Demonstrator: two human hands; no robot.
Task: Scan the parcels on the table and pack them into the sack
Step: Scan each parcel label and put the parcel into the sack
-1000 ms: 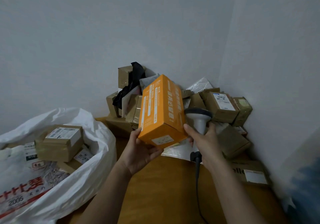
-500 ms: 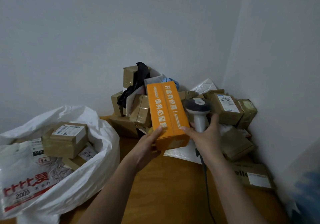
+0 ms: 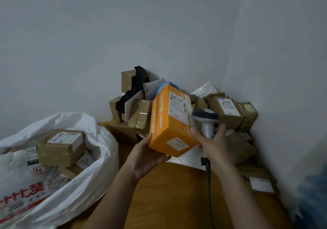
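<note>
Sack: the white sack (image 3: 74, 181) gapes open to the left of the orange box, brown parcels (image 3: 62, 145) already inside it.
Pile: unscanned parcels (image 3: 228, 111) are heaped in the wall corner just behind the orange box, on the wooden table (image 3: 168, 198).
Orange box: the orange box (image 3: 169, 122) is held above the table, between both hands, its far end tipped upward.
Change: half a second ago its printed lettered face was up; now it is rolled so the white shipping label (image 3: 177, 108) with barcode faces up. Judgement: the code is found, so scanning seems the step in hand, and packing comes after.
Look: a long, rigid orange carton with crisp edges and a small white sticker (image 3: 177, 144) on its near end.
Left hand: the left hand (image 3: 145, 158) cups the box's near lower corner, fingers curled beneath it.
Right hand: the right hand (image 3: 214, 143) grasps the grey scanner (image 3: 206, 120) by its handle, a fingertip touching the box's right edge.
Scanner: its head sits just right of the label; its cable (image 3: 208, 181) hangs below.
</note>
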